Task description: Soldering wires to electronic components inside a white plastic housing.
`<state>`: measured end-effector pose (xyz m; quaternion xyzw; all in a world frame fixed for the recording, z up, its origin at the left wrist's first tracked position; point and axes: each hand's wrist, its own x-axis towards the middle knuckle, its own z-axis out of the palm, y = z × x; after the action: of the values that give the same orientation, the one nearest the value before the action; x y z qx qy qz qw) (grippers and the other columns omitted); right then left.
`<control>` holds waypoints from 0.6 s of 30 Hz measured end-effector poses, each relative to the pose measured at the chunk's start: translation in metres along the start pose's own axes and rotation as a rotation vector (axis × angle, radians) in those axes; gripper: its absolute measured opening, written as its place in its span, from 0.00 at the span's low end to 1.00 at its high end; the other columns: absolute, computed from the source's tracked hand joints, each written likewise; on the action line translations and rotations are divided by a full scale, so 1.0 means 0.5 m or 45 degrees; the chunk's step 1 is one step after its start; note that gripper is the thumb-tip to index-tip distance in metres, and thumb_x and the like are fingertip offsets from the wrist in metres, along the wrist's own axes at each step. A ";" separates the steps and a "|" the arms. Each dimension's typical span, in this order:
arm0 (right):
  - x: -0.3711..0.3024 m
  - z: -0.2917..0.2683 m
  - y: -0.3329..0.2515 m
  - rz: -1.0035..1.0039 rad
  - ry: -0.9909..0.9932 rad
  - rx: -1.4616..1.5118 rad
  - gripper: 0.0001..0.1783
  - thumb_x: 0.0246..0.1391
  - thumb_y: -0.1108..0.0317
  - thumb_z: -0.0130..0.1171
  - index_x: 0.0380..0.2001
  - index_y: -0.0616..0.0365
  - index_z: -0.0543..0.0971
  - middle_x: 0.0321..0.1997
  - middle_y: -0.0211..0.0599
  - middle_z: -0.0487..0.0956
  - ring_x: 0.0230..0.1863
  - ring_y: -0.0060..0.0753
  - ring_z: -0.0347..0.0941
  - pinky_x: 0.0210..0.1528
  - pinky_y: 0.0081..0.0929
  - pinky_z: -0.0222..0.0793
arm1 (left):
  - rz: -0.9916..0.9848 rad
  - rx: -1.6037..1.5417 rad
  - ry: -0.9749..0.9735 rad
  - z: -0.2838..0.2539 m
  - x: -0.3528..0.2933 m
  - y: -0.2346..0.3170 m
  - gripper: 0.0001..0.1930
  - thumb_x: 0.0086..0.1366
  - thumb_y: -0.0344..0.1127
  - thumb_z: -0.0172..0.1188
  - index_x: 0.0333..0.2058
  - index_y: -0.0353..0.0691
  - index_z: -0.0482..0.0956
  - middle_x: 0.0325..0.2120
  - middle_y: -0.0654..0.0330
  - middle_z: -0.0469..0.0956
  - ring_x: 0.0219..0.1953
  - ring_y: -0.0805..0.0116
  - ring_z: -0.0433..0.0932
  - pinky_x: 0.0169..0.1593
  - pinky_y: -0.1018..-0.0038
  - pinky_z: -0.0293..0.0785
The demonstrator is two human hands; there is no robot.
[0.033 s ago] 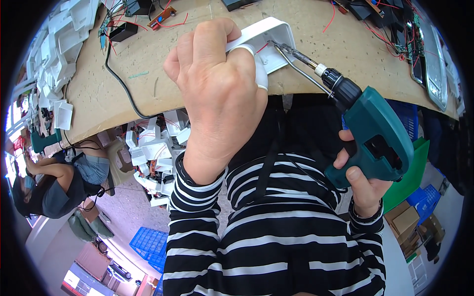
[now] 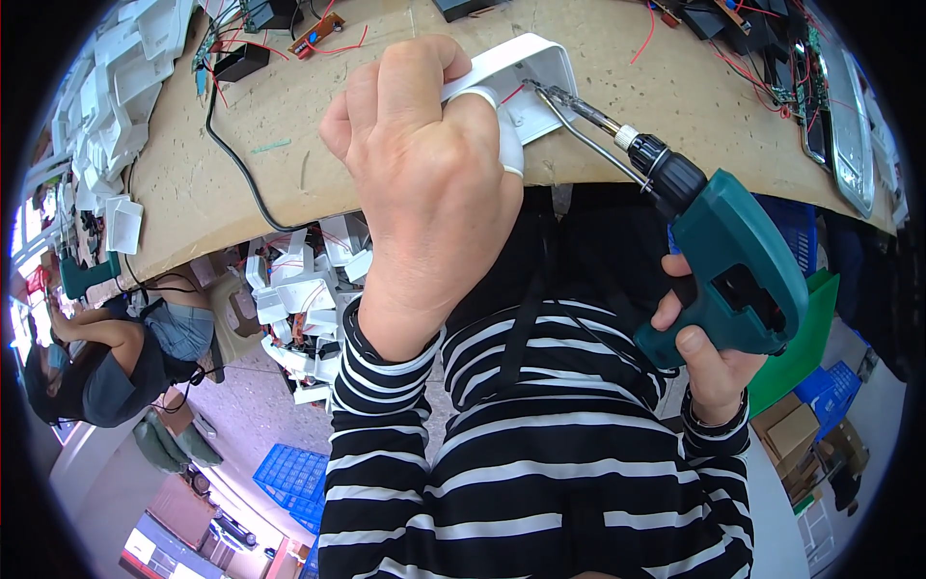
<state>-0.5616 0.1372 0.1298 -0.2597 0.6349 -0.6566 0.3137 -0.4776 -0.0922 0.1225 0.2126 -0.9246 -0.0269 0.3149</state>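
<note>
My left hand (image 2: 424, 183) is clamped over a white plastic housing (image 2: 526, 68) at the near edge of the brown worktable (image 2: 637, 106), and it hides most of the part. A red wire shows inside the housing's open end. My right hand (image 2: 704, 357) grips the handle of a teal electric screwdriver (image 2: 743, 270). Its long metal bit (image 2: 579, 121) slants up and left, and the tip sits inside the housing's open end. My striped sleeves and torso fill the lower middle.
White housings are stacked at the table's left (image 2: 116, 87) and heaped under it (image 2: 299, 289). A black cable (image 2: 231, 164) crosses the tabletop. Circuit boards with red wires (image 2: 772, 48) lie at the right. Another person (image 2: 106, 357) sits far left. A blue crate (image 2: 289, 478) and cardboard boxes (image 2: 791, 429) stand on the floor.
</note>
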 end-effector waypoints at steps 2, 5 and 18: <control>0.000 0.001 -0.002 0.033 -0.008 0.011 0.38 0.46 0.66 0.62 0.58 0.65 0.57 0.47 0.58 0.70 0.30 0.31 0.73 0.32 0.23 0.72 | 0.000 -0.003 0.003 -0.001 0.001 0.001 0.07 0.39 0.26 0.63 0.17 0.31 0.74 0.32 0.59 0.72 0.35 0.59 0.68 0.41 0.67 0.59; -0.001 0.002 -0.001 0.038 0.009 0.012 0.38 0.46 0.66 0.62 0.58 0.65 0.57 0.47 0.58 0.71 0.30 0.31 0.73 0.32 0.23 0.72 | -0.008 0.012 -0.010 -0.001 0.001 0.001 0.07 0.39 0.26 0.63 0.17 0.31 0.74 0.33 0.58 0.72 0.35 0.59 0.68 0.41 0.67 0.59; -0.003 0.000 -0.007 0.036 0.021 -0.016 0.38 0.46 0.65 0.62 0.58 0.66 0.56 0.47 0.58 0.71 0.30 0.30 0.73 0.32 0.23 0.72 | 0.001 0.007 0.005 0.001 -0.001 0.000 0.07 0.39 0.27 0.63 0.18 0.31 0.74 0.33 0.58 0.72 0.35 0.59 0.68 0.41 0.67 0.59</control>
<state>-0.5609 0.1383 0.1332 -0.2471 0.6451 -0.6503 0.3160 -0.4776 -0.0923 0.1219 0.2132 -0.9242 -0.0239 0.3161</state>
